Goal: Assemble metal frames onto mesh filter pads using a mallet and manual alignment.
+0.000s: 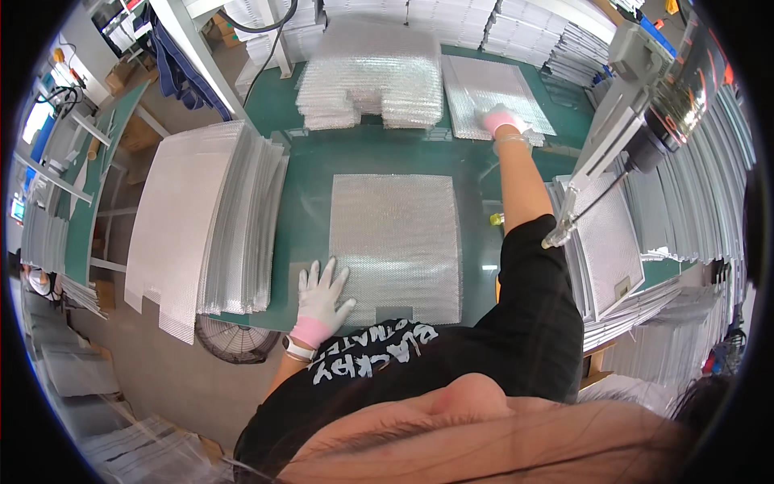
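Note:
In front of me on the green tabletop lies a translucent, bubble-textured sheet point(395, 242) with a small notch at its near edge. My left hand point(325, 298), in a white glove with a pink cuff, rests with spread fingers at the sheet's near left corner. My right arm stretches far forward. At its end my gloved right hand point(504, 121) is at the near edge of a low pile of similar shiny sheets point(488, 85) at the back right. Its fingers are blurred in the glare, so their grip does not show.
A tall stack of notched sheets point(355, 68) stands at the back middle. Leaning panels point(181, 214) crowd the table's left side. An electric screwdriver point(645, 149) hangs over the right side, above framed panels point(605, 250). A floor fan point(236, 339) sits below the left edge.

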